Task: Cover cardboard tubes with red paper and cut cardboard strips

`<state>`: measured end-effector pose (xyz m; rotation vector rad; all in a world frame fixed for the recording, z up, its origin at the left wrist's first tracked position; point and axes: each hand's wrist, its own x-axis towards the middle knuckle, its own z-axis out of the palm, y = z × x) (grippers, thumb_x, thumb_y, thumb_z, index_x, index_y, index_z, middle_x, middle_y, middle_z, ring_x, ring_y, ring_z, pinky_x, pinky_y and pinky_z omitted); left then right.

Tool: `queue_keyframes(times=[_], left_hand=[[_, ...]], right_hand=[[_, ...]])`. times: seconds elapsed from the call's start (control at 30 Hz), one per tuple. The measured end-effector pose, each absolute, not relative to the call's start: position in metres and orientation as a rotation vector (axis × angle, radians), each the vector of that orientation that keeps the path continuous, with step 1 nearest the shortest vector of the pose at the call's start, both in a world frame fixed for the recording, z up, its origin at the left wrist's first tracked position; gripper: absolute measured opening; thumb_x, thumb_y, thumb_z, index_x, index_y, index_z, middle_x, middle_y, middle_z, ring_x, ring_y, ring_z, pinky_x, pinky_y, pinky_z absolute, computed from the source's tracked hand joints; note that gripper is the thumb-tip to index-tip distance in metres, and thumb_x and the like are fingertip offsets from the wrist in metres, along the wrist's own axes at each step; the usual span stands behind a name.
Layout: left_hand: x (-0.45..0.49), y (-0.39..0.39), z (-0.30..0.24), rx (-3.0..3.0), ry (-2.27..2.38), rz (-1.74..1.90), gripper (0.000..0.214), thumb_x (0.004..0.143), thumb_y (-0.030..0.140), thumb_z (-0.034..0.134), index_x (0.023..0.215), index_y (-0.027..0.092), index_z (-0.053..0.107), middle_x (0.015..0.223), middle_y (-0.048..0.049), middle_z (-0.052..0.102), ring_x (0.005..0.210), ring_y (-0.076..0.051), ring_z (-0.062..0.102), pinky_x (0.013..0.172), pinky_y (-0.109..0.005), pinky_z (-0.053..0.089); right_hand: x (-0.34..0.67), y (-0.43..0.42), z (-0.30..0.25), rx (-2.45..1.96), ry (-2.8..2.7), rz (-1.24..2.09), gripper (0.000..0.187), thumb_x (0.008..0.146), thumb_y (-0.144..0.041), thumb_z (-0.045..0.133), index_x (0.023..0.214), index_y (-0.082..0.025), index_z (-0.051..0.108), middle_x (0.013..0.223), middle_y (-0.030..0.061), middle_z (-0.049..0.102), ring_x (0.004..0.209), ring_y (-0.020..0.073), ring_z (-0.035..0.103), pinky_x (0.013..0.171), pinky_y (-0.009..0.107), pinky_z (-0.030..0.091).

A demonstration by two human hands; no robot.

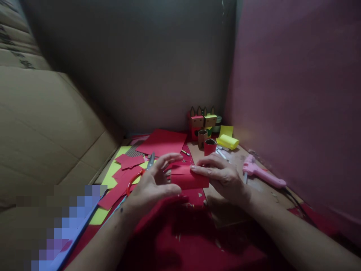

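A small folded red paper piece [188, 178] sits between both hands over a red sheet [194, 233]. My left hand [153, 182] curls round its left side, thumb below and fingers stretched over the top. My right hand [222, 175] presses its fingertips on the paper's right edge. Red-handled scissors [141, 173] lie just left of my left hand.
A pink glue gun [261, 173] lies at the right on brown card. Behind stand paper-covered tubes [209, 146], a yellow roll [228, 141] and small box figures [201, 122]. Red and yellow paper sheets [162, 142] cover the left. Cardboard walls enclose the space.
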<state>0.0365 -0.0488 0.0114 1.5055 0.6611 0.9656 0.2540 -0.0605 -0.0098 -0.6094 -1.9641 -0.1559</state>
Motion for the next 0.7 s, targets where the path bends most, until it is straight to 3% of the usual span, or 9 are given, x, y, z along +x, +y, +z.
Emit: queue_keyframes(times=[0.07,0.2,0.33,0.43,0.53,0.6,0.7], left_hand=[[0.036,-0.044,0.012,1.318,0.692,1.054,0.048,0.07,0.027,0.07,0.115,0.027,0.053,0.12,-0.0078,0.054,0.09,-0.018,0.059,0.066,-0.024,0.05],[0.037,-0.036,0.008,1.106,0.885,1.185,0.025,0.073,0.039,0.065,0.085,0.019,0.058,0.078,-0.0015,0.06,0.067,-0.011,0.057,0.051,-0.019,0.043],[0.041,-0.04,0.005,1.24,0.975,0.978,0.036,0.072,0.047,0.064,0.059,0.014,0.057,0.052,0.0008,0.052,0.045,-0.008,0.044,0.045,-0.02,0.034],[0.044,-0.046,0.006,1.289,0.973,0.933,0.033,0.064,0.044,0.071,0.057,0.014,0.06,0.047,0.0012,0.052,0.043,-0.009,0.044,0.046,-0.022,0.034],[0.043,-0.047,0.009,1.281,0.956,0.971,0.028,0.062,0.04,0.074,0.065,0.013,0.065,0.053,-0.0007,0.059,0.049,-0.011,0.051,0.05,-0.024,0.039],[0.041,-0.046,0.011,1.273,0.964,1.031,0.025,0.064,0.037,0.074,0.065,0.014,0.065,0.052,0.0016,0.058,0.047,-0.009,0.049,0.048,-0.022,0.037],[0.039,-0.045,0.011,1.277,0.962,1.13,0.02,0.067,0.034,0.072,0.066,0.016,0.064,0.055,0.0038,0.059,0.049,-0.007,0.049,0.05,-0.019,0.036]], right_hand=[[0.254,-0.061,-0.011,-0.605,-1.961,-0.225,0.042,0.085,-0.007,0.046,0.116,-0.032,0.058,0.09,0.004,0.061,0.08,0.0158,0.054,0.067,0.032,0.048],[0.254,-0.063,-0.012,-0.605,-1.989,-0.368,0.047,0.085,-0.005,0.043,0.122,-0.032,0.053,0.093,0.0055,0.061,0.079,0.017,0.053,0.067,0.034,0.047],[0.252,-0.065,-0.012,-0.593,-2.049,-0.513,0.05,0.086,-0.005,0.043,0.13,-0.029,0.046,0.088,0.0062,0.062,0.077,0.018,0.051,0.066,0.034,0.047],[0.249,-0.065,-0.013,-0.58,-2.109,-0.514,0.052,0.085,-0.004,0.041,0.131,-0.029,0.044,0.089,0.0062,0.062,0.076,0.0181,0.052,0.064,0.034,0.047],[0.246,-0.064,-0.015,-0.623,-2.011,-0.26,0.057,0.084,-0.003,0.039,0.133,-0.031,0.04,0.104,0.0067,0.059,0.082,0.0171,0.054,0.071,0.035,0.048],[0.244,-0.063,-0.016,-0.719,-1.746,0.037,0.053,0.083,-0.008,0.044,0.132,-0.028,0.04,0.104,0.0068,0.057,0.081,0.0161,0.055,0.072,0.034,0.048],[0.241,-0.063,-0.013,-0.898,-1.39,0.553,0.021,0.082,-0.025,0.054,0.1,-0.018,0.062,0.08,0.0042,0.059,0.067,0.0142,0.053,0.06,0.029,0.046]])
